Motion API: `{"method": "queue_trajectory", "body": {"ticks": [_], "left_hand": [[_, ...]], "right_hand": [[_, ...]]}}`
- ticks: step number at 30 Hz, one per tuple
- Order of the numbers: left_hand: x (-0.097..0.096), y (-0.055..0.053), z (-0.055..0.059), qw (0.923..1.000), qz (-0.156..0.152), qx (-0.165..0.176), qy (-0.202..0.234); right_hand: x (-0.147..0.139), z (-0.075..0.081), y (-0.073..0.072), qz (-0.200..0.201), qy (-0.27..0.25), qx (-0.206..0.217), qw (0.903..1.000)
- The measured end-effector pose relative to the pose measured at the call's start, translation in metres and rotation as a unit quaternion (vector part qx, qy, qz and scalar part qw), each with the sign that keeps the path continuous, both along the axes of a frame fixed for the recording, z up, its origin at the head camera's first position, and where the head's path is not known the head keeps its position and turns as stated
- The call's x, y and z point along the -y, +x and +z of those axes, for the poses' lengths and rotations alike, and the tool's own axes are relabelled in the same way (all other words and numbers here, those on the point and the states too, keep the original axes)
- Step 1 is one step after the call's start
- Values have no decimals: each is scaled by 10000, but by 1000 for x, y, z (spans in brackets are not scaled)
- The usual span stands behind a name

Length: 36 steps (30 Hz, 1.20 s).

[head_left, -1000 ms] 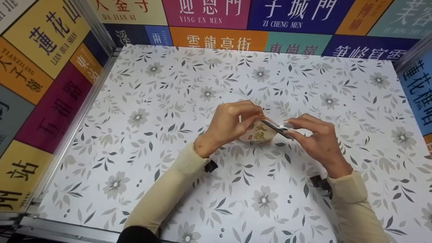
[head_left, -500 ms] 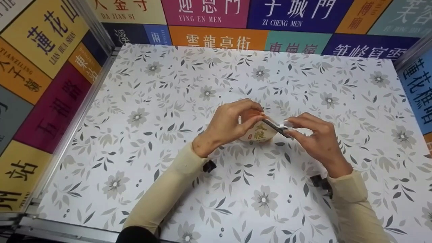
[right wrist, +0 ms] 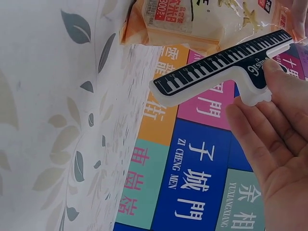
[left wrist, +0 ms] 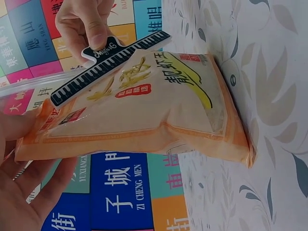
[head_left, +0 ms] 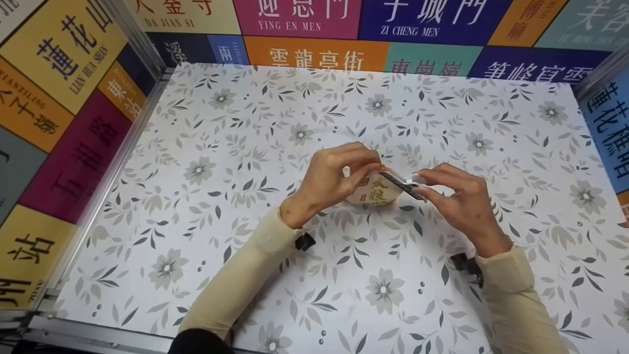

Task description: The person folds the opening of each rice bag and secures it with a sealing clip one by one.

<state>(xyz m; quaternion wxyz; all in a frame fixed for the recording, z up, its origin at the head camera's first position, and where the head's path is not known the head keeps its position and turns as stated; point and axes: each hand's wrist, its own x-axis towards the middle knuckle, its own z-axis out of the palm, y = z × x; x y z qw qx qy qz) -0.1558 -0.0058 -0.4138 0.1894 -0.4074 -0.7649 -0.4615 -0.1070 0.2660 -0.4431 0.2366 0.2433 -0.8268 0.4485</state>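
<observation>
An orange-edged food packet [head_left: 376,194] with shrimp-like pictures and Chinese print stands on the table; its printed face shows fully in the left wrist view [left wrist: 159,115]. My left hand [head_left: 327,179] grips the packet by its upper left corner. Along the packet's slanting top edge lies a black-and-white bag clip [left wrist: 110,67] with a piano-key pattern. My right hand [head_left: 459,199] pinches the clip's tab between thumb and fingers, plain in the right wrist view [right wrist: 284,139]. Whether the clip's jaws are clamped on the packet, I cannot tell.
A white tabletop [head_left: 275,236] printed with grey flowers and leaves spreads around the hands. Panels [head_left: 314,56] with coloured Chinese lettering stand behind it and at both sides. A metal rail [head_left: 98,206] runs along the left edge.
Both hands, the packet and the clip keep nearly the same places. The head view has shifted very slightly.
</observation>
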Motion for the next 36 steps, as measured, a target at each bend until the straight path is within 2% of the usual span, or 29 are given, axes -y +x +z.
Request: {"method": "queue_trajectory", "body": {"ticks": [20,27,36], "left_hand": [[0,2,2,9998,197,-54,57],[-1,2,2,9998,169,83,83],[1,4,3,9986,243,383,-265]], "right_hand": [[8,6,0,-4,-228,-46,9997],[9,6,0,27,-303,-57,9995],[9,5,1,-37,-280,-39,9996]]}}
